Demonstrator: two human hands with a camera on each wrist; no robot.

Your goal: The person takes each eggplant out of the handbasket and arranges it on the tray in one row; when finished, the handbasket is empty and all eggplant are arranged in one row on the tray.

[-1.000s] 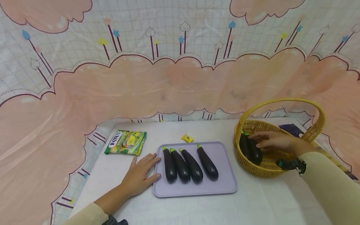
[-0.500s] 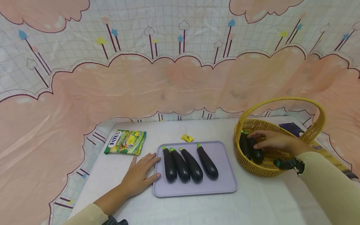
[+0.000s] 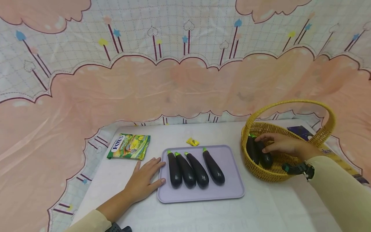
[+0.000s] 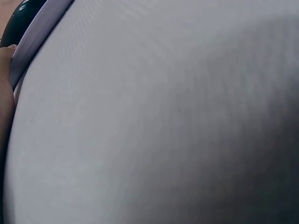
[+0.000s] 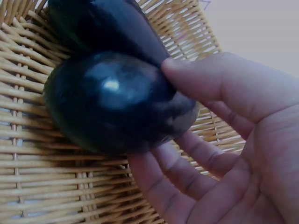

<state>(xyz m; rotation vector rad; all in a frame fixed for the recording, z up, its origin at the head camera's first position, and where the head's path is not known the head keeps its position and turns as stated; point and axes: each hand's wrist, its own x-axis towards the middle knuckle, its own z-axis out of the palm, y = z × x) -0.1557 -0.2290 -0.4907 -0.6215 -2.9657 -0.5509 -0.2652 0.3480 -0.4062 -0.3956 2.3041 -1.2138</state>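
My right hand (image 3: 282,145) reaches into a yellow wicker basket (image 3: 263,175) and grips an eggplant (image 5: 117,102), thumb on one side and fingers curled beneath it in the right wrist view. Against that one lies a second eggplant (image 5: 107,28), also inside the basket. On the left, my left hand (image 3: 143,180) rests spread on the table, its fingertips and thumb at the left rim of a pale purple tray (image 3: 232,190). Several dark eggplants (image 3: 213,166) with green stems lie in the tray, the rightmost a little apart. The left wrist view holds mostly white tablecloth (image 4: 117,116).
A green-and-yellow FOX'S candy bag (image 3: 128,146) lies at the back left. One small yellow wrapped candy (image 3: 192,141) sits behind the tray. The basket's tall handle (image 3: 292,101) arches above my right hand. Beside the basket lies a dark blue and tan printed package (image 3: 336,158).
My right fingers and thumb have drawn in round the eggplant, whose lower end has shifted slightly right in the basket. The left hand and the tray have stayed put.
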